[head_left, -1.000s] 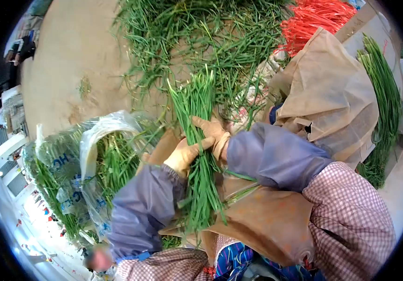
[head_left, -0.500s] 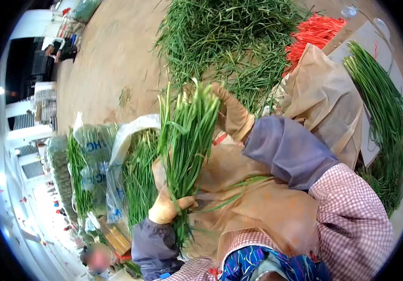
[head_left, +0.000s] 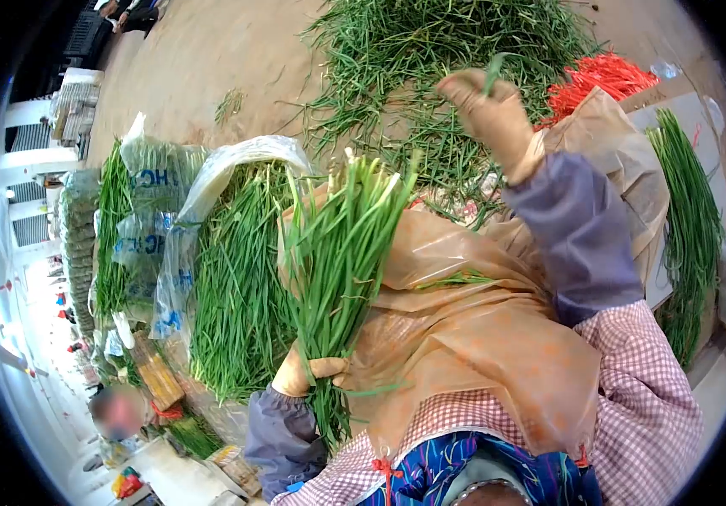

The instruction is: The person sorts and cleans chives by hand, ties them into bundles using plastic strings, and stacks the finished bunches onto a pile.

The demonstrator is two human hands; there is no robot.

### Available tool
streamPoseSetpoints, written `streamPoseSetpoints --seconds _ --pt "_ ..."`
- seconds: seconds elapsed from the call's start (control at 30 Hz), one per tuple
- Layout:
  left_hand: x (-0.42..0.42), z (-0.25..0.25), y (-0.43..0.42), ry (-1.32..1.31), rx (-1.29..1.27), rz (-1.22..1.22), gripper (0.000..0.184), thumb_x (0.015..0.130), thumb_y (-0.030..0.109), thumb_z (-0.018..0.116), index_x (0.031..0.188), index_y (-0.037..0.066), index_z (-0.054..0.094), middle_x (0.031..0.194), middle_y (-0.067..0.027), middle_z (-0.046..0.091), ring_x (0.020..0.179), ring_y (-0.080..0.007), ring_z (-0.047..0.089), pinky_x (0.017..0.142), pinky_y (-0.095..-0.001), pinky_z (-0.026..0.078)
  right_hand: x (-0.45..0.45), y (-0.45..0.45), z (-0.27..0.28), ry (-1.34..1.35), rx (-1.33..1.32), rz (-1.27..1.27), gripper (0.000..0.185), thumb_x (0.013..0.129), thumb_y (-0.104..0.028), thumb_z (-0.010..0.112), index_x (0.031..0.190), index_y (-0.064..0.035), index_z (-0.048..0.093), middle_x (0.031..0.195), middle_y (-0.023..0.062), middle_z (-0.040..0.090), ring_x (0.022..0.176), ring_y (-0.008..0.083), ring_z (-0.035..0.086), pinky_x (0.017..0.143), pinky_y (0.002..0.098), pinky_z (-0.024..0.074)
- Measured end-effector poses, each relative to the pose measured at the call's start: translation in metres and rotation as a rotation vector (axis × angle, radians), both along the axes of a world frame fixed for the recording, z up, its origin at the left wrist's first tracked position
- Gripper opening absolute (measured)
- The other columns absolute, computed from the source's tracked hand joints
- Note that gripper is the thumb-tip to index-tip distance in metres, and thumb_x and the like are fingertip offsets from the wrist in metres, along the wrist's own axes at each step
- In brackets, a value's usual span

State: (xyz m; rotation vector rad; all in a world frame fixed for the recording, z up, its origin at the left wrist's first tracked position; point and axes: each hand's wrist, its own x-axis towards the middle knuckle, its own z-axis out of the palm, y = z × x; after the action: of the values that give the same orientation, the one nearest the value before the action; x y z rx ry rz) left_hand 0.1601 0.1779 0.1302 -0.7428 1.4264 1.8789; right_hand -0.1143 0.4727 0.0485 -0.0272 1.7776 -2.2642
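Since the half-second-earlier frame, the right hand (head_left: 498, 122) has left the pale stalk ends and swung up and outward, now raised over the near edge of the heap of loose leaves (head_left: 456, 38) on the floor (head_left: 202, 76); the bunch of garlic chives (head_left: 342, 253) leans a bit more to the right. Left hand (head_left: 297, 371) stays low on the leafy end, its grip closed around the bunch, thumb across the front. Bunch sits in front of the person, above the translucent apron (head_left: 481, 337), stalk ends up and fanned, leaf tips hanging below the fist. Right grip: blurred, a single green leaf blade (head_left: 495, 69) shows at the fingers, can't tell whether pinched or loose. Left of the bunch, more chives (head_left: 240, 287) lie by an open clear plastic bag (head_left: 190, 190); red ties (head_left: 603, 80) sit beyond the right forearm, a long green bundle (head_left: 688, 194) at far right. Handling, as judged: the low hold should be firm enough to stop slipping but not bruise leaves; fanned ends make strays easy to spot; best pull strays singly, along the stalks, so sound ones don't come too; pale ends want keeping level.
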Motion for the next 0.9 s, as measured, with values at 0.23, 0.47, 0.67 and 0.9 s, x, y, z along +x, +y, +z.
streamPoseSetpoints --seconds 0.23,0.47,0.67,0.9 --pt "0.011 -0.015 -0.007 -0.012 -0.162 -0.125 0.053 0.074 0.004 0.071 0.124 -0.001 0.054 0.109 -0.0052 0.062 0.095 -0.0143 0.057 0.081 -0.0311 0.048 0.009 -0.067 0.014 0.053 0.317 0.480 0.034 0.086 -0.027 0.071 0.109 -0.0024 0.066 0.082 0.0014 0.066 0.078 0.0105 0.058 0.072 0.0281 0.0481" --pt "0.010 -0.009 -0.004 -0.031 -0.044 -0.094 0.040 0.073 0.005 0.071 0.110 -0.003 0.056 0.085 -0.0098 0.063 0.065 -0.0177 0.058 0.059 -0.0310 0.048 -0.010 -0.051 -0.017 0.167 0.075 0.059 0.016 0.087 -0.020 0.070 0.098 -0.0084 0.069 0.065 -0.0023 0.059 0.052 0.0060 0.049 0.043 0.0223 0.0399" --pt "0.007 -0.007 0.004 0.009 -0.038 -0.056 0.038 0.074 0.005 0.070 0.107 -0.003 0.055 0.076 -0.0075 0.059 0.060 -0.0171 0.055 0.055 -0.0304 0.046 -0.041 0.004 -0.030 0.497 0.538 -0.132 0.036 0.087 -0.022 0.070 0.116 -0.0049 0.059 0.102 0.0087 0.066 0.098 0.0181 0.062 0.087 0.0318 0.0521" --pt "0.001 -0.007 0.008 -0.002 -0.060 -0.084 0.049 0.075 0.009 0.073 0.118 -0.002 0.052 0.087 -0.0064 0.060 0.066 -0.0168 0.056 0.058 -0.0312 0.047 0.032 -0.087 0.032 1.177 0.662 0.591 0.044 0.083 -0.037 0.068 0.121 -0.0165 0.060 0.105 0.0109 0.062 0.107 0.0305 0.057 0.089 0.0405 0.0485"
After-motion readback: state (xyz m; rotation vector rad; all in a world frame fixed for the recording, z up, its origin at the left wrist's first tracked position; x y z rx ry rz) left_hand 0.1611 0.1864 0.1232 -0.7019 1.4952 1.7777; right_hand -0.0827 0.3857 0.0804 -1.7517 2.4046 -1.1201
